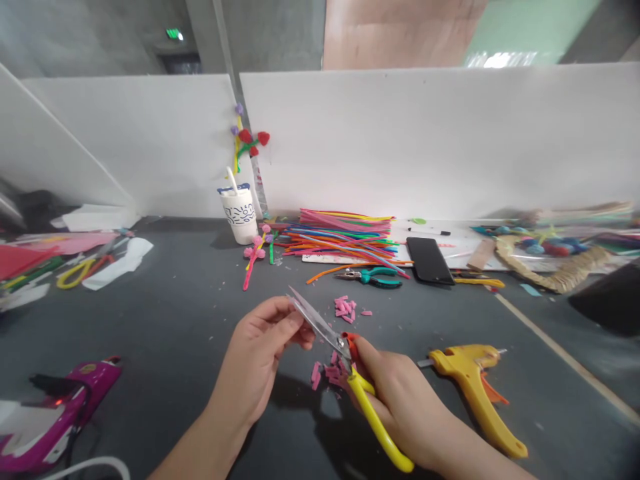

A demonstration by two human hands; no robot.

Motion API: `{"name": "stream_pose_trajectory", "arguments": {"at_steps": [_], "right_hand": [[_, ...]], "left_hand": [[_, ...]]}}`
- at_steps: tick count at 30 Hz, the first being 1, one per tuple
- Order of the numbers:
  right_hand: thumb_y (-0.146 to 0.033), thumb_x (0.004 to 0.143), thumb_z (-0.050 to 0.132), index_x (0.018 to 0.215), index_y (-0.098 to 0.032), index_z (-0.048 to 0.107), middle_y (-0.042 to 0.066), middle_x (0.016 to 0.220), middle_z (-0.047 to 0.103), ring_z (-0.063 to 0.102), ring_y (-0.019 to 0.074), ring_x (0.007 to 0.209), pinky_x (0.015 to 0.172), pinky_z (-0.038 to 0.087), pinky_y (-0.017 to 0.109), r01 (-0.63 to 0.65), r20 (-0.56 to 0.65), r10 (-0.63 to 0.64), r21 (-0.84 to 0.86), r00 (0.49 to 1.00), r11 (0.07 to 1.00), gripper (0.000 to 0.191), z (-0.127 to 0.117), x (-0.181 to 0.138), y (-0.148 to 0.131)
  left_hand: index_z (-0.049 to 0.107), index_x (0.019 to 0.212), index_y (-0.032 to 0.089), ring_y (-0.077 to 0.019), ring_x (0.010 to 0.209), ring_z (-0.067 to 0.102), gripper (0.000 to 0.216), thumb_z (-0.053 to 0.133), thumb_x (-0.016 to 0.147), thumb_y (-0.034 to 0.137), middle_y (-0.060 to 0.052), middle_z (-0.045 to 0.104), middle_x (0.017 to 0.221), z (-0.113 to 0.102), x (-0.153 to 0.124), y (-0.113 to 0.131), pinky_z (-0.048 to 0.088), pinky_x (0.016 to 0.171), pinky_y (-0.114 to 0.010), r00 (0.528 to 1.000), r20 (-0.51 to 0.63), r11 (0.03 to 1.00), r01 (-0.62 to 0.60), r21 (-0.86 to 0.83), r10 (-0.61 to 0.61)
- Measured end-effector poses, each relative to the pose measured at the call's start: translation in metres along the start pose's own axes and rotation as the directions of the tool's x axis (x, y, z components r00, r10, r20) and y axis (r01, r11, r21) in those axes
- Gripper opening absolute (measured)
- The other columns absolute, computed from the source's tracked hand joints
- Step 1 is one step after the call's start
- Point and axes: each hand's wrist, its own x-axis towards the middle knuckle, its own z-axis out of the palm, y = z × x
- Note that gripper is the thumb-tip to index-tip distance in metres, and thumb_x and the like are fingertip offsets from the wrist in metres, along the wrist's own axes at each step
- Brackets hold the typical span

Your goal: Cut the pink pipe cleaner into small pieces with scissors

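My right hand (400, 400) is closed around scissors (320, 325) with yellow handles and metal blades. The blades point up and left, their tips beside the fingers of my left hand (265, 340). Thumb and fingers of that hand are pinched together by the blades; whatever they hold is too small or hidden to name. Below the blades lies a group of short pink cut pieces (335, 373), partly covered by the scissors and my right hand. Another small heap of pink pieces (345, 309) lies just beyond the blades.
Colourful pipe cleaners (345, 233) lie at the back, with teal-handled pliers (370, 276) and a black phone (429, 260) nearby. A white cup (240, 217) stands beside a pink pipe-cleaner flower (254, 257). A yellow glue gun (473, 383) lies right; a magenta device (65, 413) is left.
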Motion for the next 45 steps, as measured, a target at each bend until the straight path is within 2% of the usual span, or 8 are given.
{"name": "stream_pose_trajectory", "arguments": {"at_steps": [6,14,19,30,39,45], "right_hand": [[-0.029,0.079,0.04,0.076,-0.022,0.035,-0.002,0.058,0.052,0.046,0.0154,0.048,0.046,0.022,0.024,0.018,-0.002,-0.018,-0.042,1.0,0.999,0.009,-0.001,-0.003,-0.001],[-0.032,0.079,0.041,0.076,-0.021,0.037,0.0,0.057,0.055,0.049,0.0158,0.048,0.046,0.021,0.026,0.088,-0.065,-0.096,-0.118,0.993,0.989,0.011,-0.005,-0.007,0.0],[-0.03,0.078,0.04,0.077,-0.021,0.038,0.001,0.059,0.057,0.05,0.0159,0.048,0.046,0.021,0.026,0.084,-0.081,-0.097,-0.15,0.992,0.985,0.01,-0.006,-0.008,-0.002],[-0.031,0.078,0.041,0.076,-0.02,0.039,0.001,0.053,0.055,0.051,0.0173,0.045,0.044,0.023,0.027,0.129,-0.192,-0.188,-0.284,0.963,0.95,0.011,-0.003,-0.009,-0.002],[-0.027,0.075,0.041,0.079,-0.02,0.04,0.0,0.054,0.057,0.051,0.0163,0.044,0.044,0.024,0.026,0.117,-0.252,-0.187,-0.27,0.949,0.956,0.008,0.001,-0.009,-0.002],[-0.027,0.076,0.041,0.079,-0.02,0.04,0.0,0.055,0.057,0.052,0.0167,0.046,0.045,0.024,0.026,0.115,-0.229,-0.178,-0.267,0.957,0.957,0.008,0.003,-0.009,0.0]], "left_hand": [[0.065,0.068,0.017,-0.0068,0.051,0.054,0.002,0.064,0.07,0.017,0.002,0.061,0.057,-0.001,-0.001,0.001,0.044,0.05,-0.016,0.999,0.029,0.996,0.021,-0.091,-0.018],[0.065,0.066,0.016,-0.0061,0.048,0.053,0.004,0.066,0.068,0.019,0.002,0.059,0.054,-0.003,-0.001,0.0,0.043,0.047,-0.015,0.999,0.037,0.994,-0.013,-0.108,0.018],[0.066,0.07,0.017,-0.0059,0.048,0.054,0.004,0.067,0.068,0.02,0.002,0.061,0.055,-0.005,-0.002,-0.002,0.043,0.046,-0.014,1.0,0.021,0.99,-0.014,-0.14,0.017],[0.065,0.071,0.017,-0.0042,0.047,0.052,0.004,0.067,0.067,0.017,0.003,0.059,0.057,-0.002,-0.003,-0.003,0.042,0.044,-0.012,1.0,-0.008,0.977,0.0,-0.214,-0.002],[0.064,0.071,0.016,-0.004,0.047,0.053,0.003,0.065,0.069,0.017,0.003,0.06,0.057,-0.002,-0.001,-0.004,0.042,0.044,-0.012,1.0,0.002,0.971,-0.007,-0.239,0.008],[0.064,0.072,0.015,-0.005,0.047,0.054,0.005,0.066,0.068,0.018,0.002,0.06,0.055,-0.003,-0.001,-0.004,0.043,0.045,-0.013,1.0,0.012,0.973,-0.002,-0.232,0.005]]}}
